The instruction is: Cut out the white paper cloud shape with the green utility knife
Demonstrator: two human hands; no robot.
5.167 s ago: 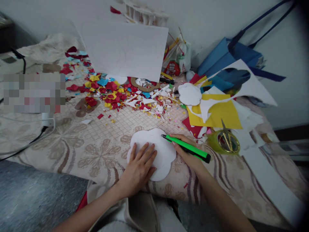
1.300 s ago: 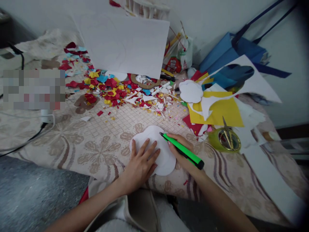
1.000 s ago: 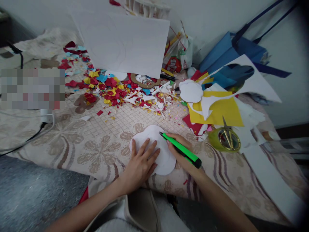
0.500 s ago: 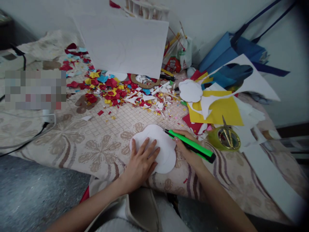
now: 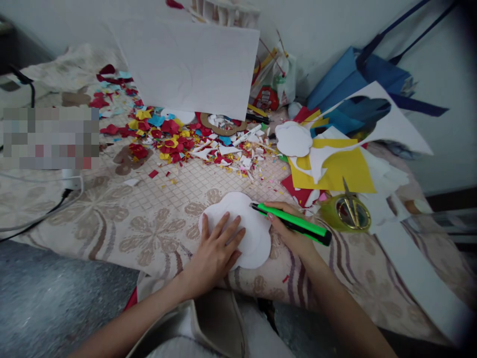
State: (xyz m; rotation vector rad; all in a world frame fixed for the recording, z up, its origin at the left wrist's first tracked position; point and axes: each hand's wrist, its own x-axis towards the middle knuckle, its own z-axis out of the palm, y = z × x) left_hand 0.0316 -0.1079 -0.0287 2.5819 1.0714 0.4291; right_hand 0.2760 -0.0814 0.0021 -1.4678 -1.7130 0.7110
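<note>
A white flower-shaped paper cutout [image 5: 255,248] lies near the table's front edge, with a fainter inner outline on it. My left hand [image 5: 219,246] rests flat on its left part, fingers spread. In my right hand [image 5: 285,228] is a green and black utility knife [image 5: 298,223], gripped between thumb and fingers. Its tip points left, over the upper right part of the paper; whether it touches the sheet I cannot tell. The fingers under the knife are partly hidden.
Colourful paper scraps [image 5: 175,139] spread along the back. A white sheet [image 5: 194,69] stands upright behind them. To the right are another white flower cutout [image 5: 294,139], yellow paper [image 5: 335,164], scissors [image 5: 350,206] on a tape roll [image 5: 331,214], and a blue bag [image 5: 335,84].
The knife's tip has shifted slightly left, further over the white paper flower. My left hand stays pressed on the paper. The whole view has moved a little.
</note>
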